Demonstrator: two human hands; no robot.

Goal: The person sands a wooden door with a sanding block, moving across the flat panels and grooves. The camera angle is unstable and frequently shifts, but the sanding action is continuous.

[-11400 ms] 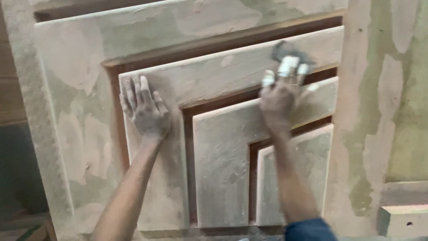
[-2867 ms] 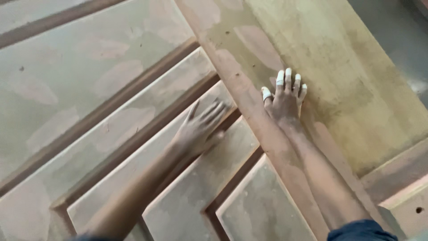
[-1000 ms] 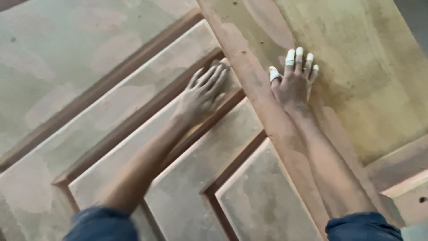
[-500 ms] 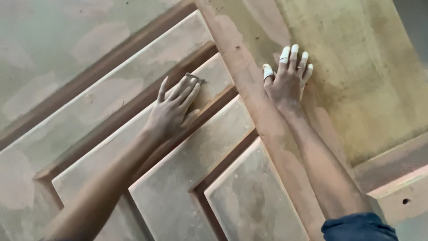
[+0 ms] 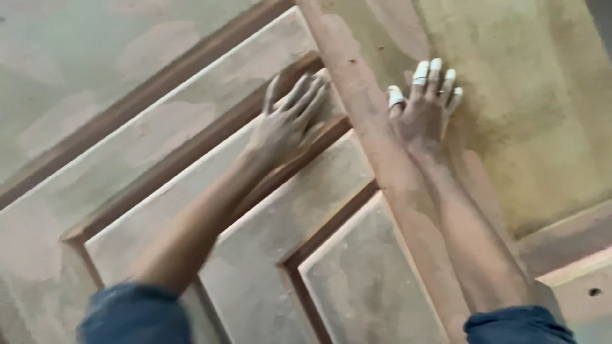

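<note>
A large wooden door panel (image 5: 510, 140) filled the view, its stepped, dust-coated sections (image 5: 306, 216) running from seven toward one o'clock. The left hand (image 5: 287, 121) lay flat on a raised section beside a dark groove (image 5: 191, 153), fingers spread, gripping nothing. The right hand (image 5: 427, 108), at its three o'clock across the brown rail (image 5: 357, 83), pressed flat with taped fingertips (image 5: 421, 70), open board beyond toward two o'clock.

I take this for a woodworking shop, a large unfinished carved wooden door panel (image 5: 344, 210) filling my view, patches of pale filler (image 5: 510, 121) at 2 o'clock, bare reddish grooves (image 5: 191, 153) at 10 o'clock, dust-coated wood throughout
</note>
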